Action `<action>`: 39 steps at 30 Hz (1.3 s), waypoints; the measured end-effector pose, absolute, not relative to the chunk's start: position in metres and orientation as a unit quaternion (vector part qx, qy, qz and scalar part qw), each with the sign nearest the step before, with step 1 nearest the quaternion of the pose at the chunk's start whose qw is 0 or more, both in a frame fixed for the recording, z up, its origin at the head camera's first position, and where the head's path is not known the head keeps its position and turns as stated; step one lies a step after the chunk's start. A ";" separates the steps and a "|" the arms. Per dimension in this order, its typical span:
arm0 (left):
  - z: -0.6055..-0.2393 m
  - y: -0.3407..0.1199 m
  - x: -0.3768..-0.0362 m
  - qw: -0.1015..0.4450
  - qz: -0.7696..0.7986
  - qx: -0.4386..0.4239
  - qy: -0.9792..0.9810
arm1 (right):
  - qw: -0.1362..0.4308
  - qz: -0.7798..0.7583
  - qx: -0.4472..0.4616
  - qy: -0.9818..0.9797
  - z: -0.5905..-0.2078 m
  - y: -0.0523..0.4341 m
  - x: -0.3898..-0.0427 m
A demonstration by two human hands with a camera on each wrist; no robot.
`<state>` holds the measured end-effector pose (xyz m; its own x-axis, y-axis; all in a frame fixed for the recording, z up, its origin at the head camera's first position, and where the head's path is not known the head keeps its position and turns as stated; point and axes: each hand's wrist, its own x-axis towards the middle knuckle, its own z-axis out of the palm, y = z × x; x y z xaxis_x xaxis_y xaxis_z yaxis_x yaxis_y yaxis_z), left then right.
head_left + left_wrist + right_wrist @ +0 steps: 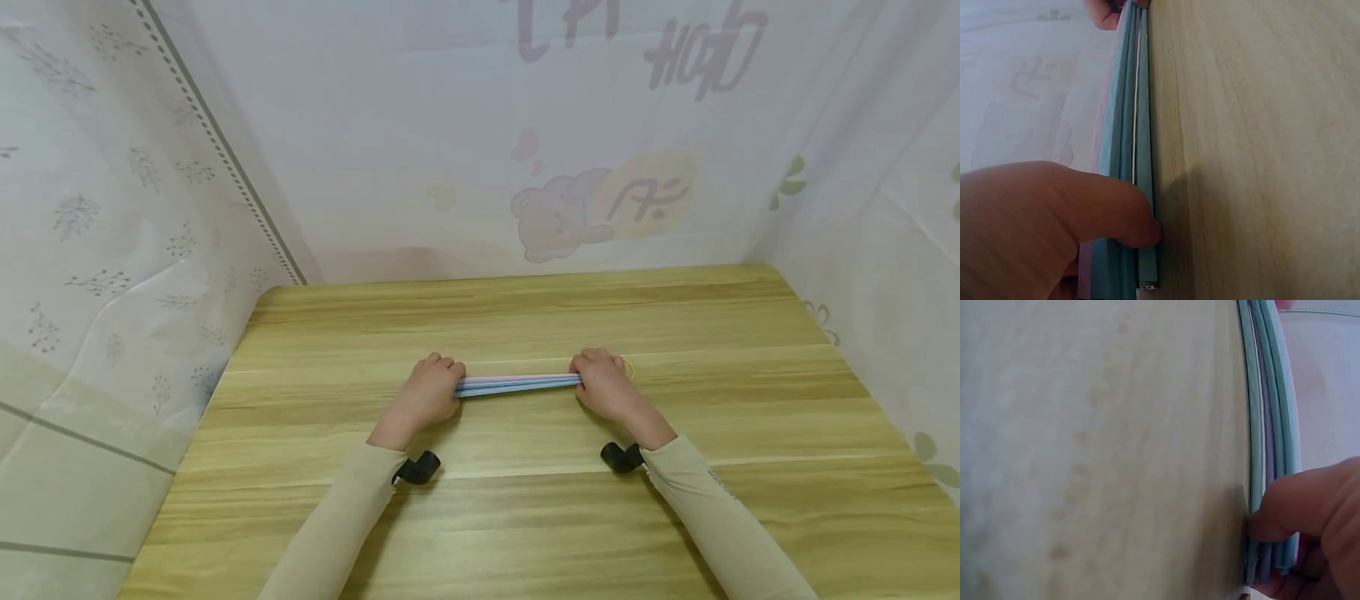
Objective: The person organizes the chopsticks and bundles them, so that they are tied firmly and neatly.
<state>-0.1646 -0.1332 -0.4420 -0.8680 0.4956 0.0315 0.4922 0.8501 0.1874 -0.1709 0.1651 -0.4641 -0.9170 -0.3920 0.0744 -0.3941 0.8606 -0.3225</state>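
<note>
A bundle of long, thin, flat strips (pixel 517 384), mostly light blue with pink and purple among them, lies lengthwise between both hands, low over the table. Its exact kind cannot be told. My left hand (pixel 426 392) grips the left end, the thumb bent across the blue edges in the left wrist view. At the other end my right hand (pixel 606 387) pinches the strips, its thumb (pixel 1282 509) pressing on their edges. The strips' ends show slightly uneven below that thumb. A thin yellow loop (pixel 630 369) sticks out beyond the right hand.
The wood-grain table (pixel 510 533) extends around both hands. Printed white cloth (pixel 420 125) hangs behind it and along both sides. A black bracket (pixel 420 468) is on the left wrist, and another black bracket (pixel 622 458) is on the right.
</note>
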 end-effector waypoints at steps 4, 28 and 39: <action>-0.442 -0.131 -0.166 0.031 0.082 0.246 0.965 | -0.006 0.169 0.205 -0.964 -0.465 0.164 -0.171; -0.438 -0.129 -0.159 0.012 0.048 0.260 0.964 | -0.037 0.206 0.273 -0.939 -0.459 0.168 -0.168; -0.440 -0.127 -0.158 -0.045 0.011 0.262 0.964 | -0.017 0.226 0.282 -0.932 -0.456 0.166 -0.163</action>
